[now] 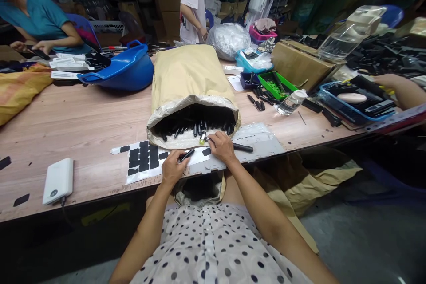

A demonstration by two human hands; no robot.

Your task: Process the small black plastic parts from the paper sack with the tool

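My left hand (173,167) is closed around a thin black stick-like part (186,155) at the table's front edge. My right hand (221,145) pinches a small tool with a yellow-green tip (203,139), just in front of the open mouth of a tan paper sack (189,84) that lies on its side, full of black parts (195,128). To the left of my left hand lies a white backing sheet with several black adhesive pads (143,159). A black rod (242,147) rests on a grey sheet right of my right hand.
A white power bank (58,180) lies front left. A blue tub (123,69) stands behind the sack's left. A green tray (274,83), a bottle (292,102) and a blue basket (356,102) are at the right. Other people work at the far left, back and right.
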